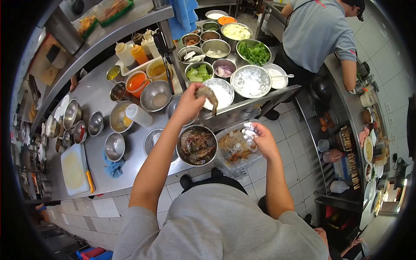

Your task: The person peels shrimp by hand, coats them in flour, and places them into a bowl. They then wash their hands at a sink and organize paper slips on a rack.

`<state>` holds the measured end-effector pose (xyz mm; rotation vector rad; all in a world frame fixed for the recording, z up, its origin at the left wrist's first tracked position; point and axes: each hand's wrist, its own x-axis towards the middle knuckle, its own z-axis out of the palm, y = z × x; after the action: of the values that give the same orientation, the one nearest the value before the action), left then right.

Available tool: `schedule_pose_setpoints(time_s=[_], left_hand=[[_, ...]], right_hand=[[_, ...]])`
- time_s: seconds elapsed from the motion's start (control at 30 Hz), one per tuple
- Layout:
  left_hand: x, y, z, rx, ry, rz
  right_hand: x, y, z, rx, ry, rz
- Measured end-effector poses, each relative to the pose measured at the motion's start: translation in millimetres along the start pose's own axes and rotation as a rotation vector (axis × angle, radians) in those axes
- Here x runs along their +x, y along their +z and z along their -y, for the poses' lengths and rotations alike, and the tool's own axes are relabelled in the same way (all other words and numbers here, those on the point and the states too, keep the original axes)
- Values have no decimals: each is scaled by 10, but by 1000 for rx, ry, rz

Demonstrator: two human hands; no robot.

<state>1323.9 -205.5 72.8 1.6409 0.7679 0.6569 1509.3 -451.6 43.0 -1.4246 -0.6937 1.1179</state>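
Note:
A raw grey prawn (208,96) hangs curved from my left hand (190,104), whose fingers are closed on it. Below and behind the prawn is a metal bowl of white powder (218,93). My right hand (263,138) is curled, with thick white coating on its fingertips. What its fingers hold, if anything, cannot be made out. Under that hand lies a clear plastic bag-lined container (234,149) with orange and pale scraps and liquid. Between my forearms, a metal bowl of whole prawns (197,145) stands at the counter's edge.
A large powder-dusted bowl (251,81), leafy greens (253,53) and several ingredient bowls fill the back. Squeeze bottles (139,54), a cutting board (74,169) and a yellow-handled knife (89,177) are to the left. A co-worker (318,34) leans over the right counter.

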Motion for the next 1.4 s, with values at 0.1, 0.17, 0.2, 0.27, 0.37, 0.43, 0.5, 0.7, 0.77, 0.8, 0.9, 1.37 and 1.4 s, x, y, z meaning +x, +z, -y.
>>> schedule_pose_setpoints(time_s=[0.1, 0.17, 0.2, 0.27, 0.37, 0.43, 0.5, 0.7, 0.77, 0.8, 0.9, 1.37, 1.4], left_hand=[[632, 285, 376, 155, 39, 16], [843, 436, 562, 359, 84, 26], [884, 488, 571, 409, 25, 50], [996, 558, 777, 574, 79, 74], [1030, 547, 811, 855, 80, 152], [938, 455, 665, 687, 192, -37], [793, 262, 350, 677, 230, -69], [-109, -269, 28, 257, 114, -182], [-551, -461, 131, 150, 91, -208], [-778, -564, 166, 102, 65, -221], [-1442, -889, 353, -26, -101, -305], [-3179, -1741, 846, -264, -340, -681], [-3205, -1742, 855, -250, -353, -682]], right_hand=[[-61, -28, 101, 32, -9, -15], [-12, -40, 145, 23, -13, -19], [49, -27, 145, -53, -61, -5], [191, 42, 194, -142, -137, 15], [610, 212, 376, -596, -335, -12], [843, 444, 651, -607, -353, 38], [1254, 609, 641, -815, -234, 147], [2517, 1006, -308, -1591, -34, 425], [2425, 1075, -198, -1580, 19, 384], [2398, 1097, -157, -1583, 108, 374], [2426, 981, -99, -1577, 159, 348], [2562, 866, 245, -1346, -109, 269], [2556, 843, 140, -1339, -109, 243]])
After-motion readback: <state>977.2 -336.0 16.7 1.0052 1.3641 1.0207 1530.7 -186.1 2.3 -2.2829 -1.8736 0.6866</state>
